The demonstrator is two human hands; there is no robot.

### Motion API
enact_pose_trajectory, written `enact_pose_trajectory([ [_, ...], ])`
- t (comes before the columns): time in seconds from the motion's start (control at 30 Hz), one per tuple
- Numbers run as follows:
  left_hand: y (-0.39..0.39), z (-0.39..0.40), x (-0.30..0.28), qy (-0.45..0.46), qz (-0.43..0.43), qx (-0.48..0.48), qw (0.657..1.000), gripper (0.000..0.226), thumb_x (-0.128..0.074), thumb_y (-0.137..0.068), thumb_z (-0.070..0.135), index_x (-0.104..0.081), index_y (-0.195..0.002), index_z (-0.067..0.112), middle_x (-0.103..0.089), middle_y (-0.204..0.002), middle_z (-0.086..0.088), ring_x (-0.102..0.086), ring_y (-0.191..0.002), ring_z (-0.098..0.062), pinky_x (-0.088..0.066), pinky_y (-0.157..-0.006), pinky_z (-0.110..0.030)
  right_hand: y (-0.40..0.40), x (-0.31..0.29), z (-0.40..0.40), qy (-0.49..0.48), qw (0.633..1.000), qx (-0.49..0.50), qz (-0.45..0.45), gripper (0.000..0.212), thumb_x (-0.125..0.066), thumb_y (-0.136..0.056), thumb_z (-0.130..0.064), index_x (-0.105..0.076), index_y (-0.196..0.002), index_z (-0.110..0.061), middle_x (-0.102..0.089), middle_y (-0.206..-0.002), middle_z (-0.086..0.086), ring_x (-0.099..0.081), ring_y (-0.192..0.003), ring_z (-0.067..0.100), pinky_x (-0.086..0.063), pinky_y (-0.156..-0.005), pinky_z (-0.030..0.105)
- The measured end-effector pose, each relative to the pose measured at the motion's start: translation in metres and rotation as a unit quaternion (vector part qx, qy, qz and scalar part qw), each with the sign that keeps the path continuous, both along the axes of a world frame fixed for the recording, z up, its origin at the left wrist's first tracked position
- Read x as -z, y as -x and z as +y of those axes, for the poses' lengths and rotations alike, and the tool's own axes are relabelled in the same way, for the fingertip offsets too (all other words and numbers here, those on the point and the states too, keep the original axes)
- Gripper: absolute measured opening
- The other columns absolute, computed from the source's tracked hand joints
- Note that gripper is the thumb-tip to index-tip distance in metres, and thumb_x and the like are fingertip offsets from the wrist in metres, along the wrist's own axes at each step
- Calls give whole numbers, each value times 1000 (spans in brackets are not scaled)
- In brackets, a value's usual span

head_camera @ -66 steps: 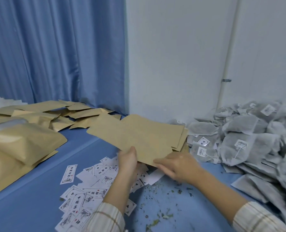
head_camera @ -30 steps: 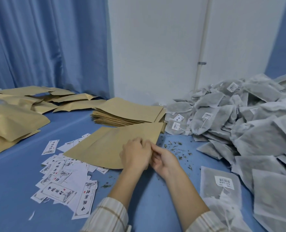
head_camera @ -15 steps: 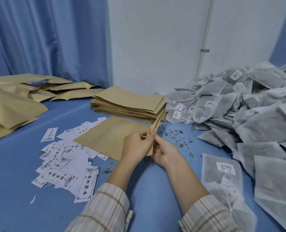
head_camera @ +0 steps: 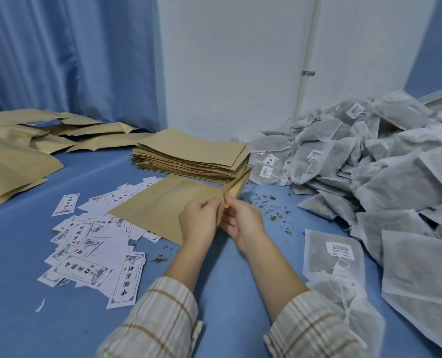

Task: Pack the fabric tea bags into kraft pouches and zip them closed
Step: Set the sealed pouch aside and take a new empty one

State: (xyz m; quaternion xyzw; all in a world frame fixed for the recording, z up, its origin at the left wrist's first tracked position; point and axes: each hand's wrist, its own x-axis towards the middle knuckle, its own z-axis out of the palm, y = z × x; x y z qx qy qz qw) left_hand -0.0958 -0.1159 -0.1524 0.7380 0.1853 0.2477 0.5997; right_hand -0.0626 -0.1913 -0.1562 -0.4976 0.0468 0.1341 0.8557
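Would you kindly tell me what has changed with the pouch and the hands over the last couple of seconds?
The kraft pouch was drawn off the pouch stack toward the person and laid over the paper labels. The left hand and right hand shifted to its mouth, each pinching one side and parting it. The tea bag pile and filled pouches stayed put.

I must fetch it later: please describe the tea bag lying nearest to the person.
Find the grey tea bag heap on the right. Nearer the camera, one tea bag lies flat, beside the right sleeve. Its barcode tag faces up.
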Motion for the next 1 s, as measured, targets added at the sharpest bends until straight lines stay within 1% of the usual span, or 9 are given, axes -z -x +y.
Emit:
enact_pose_trajectory([
  [0.13, 4, -9, -2, -165, 12, 38, 985, 47, -54, -80, 61, -63, -59, 20, -64, -59, 6, -60, -63, -8, -45, -57, -23, -1, -11, -11, 192, 978, 37, -71, 25, -48, -86, -8, -53, -62, -12, -59, -55, 3, -58, -42, 11, -43, -39, 18],
  [0.3, 3, -6, -17, -233, 61, 30, 970, 61, -44, -75, 75, -51, -62, 17, -60, -67, 1, -57, -72, -17, -41, -60, -32, 3, -23, -19, 204, 972, -76, -94, 22, -48, -87, -10, -59, -69, -12, -63, -57, 6, -61, -50, 16, -52, -52, 28],
  [0.43, 1, -2, -26, -244, 100, 38, 964, 48, -48, -78, 61, -54, -67, 15, -60, -72, -2, -57, -76, -21, -39, -61, -31, 2, -15, -24, 208, 952, -147, -169, 21, -45, -89, -10, -64, -81, -15, -65, -62, 1, -64, -58, 15, -55, -60, 32],
  [0.6, -1, 0, -30, -336, 68, 49, 938, 32, -42, -93, 25, -49, -67, 8, -61, -82, -16, -55, -81, -31, -37, -64, -34, 2, -8, -18, 264, 934, -120, -209, 30, -47, -88, -17, -61, -62, -21, -63, -53, -2, -63, -54, 15, -57, -61, 33],
  [0.67, -2, 3, -31, -362, 63, 41, 929, 31, -38, -96, 17, -54, -74, 4, -62, -86, -18, -56, -85, -33, -38, -67, -35, 3, -5, -13, 264, 938, -89, -206, 32, -48, -89, -16, -58, -59, -21, -61, -53, -1, -61, -54, 18, -57, -60, 34],
  [0.7, -3, 4, -31, -367, 65, 37, 927, 30, -38, -97, 15, -57, -77, 2, -62, -86, -17, -57, -85, -33, -39, -68, -36, 3, -4, -10, 276, 934, -63, -218, 34, -48, -90, -18, -57, -58, -21, -60, -54, -2, -60, -54, 15, -56, -57, 28],
  [0.77, -4, 5, -31, -377, 71, 29, 923, 27, -40, -95, 9, -59, -75, 2, -60, -79, -15, -56, -80, -31, -41, -64, -36, 5, -1, -4, 344, 901, 8, -264, 38, -48, -91, -20, -49, -53, -21, -52, -55, -3, -51, -50, 5, -41, -47, 7],
  [0.87, -2, 1, -25, -369, 71, -7, 927, 29, -41, -89, 4, -45, -60, 7, -43, -61, -4, -45, -66, -23, -28, -51, -27, 7, 2, 1, 413, 856, 89, -296, 38, -48, -90, -19, -41, -53, -19, -43, -54, -3, -37, -51, 7, -33, -46, 11],
  [1.0, -7, 7, -18, -304, 52, -86, 947, 29, -39, -95, 8, -59, -75, 1, -51, -69, -9, -47, -70, -26, -22, -56, -23, 6, 4, 0, 370, 890, 101, -246, 37, -45, -89, -15, -31, -55, -16, -35, -57, -3, -31, -52, 9, -31, -44, 15],
])
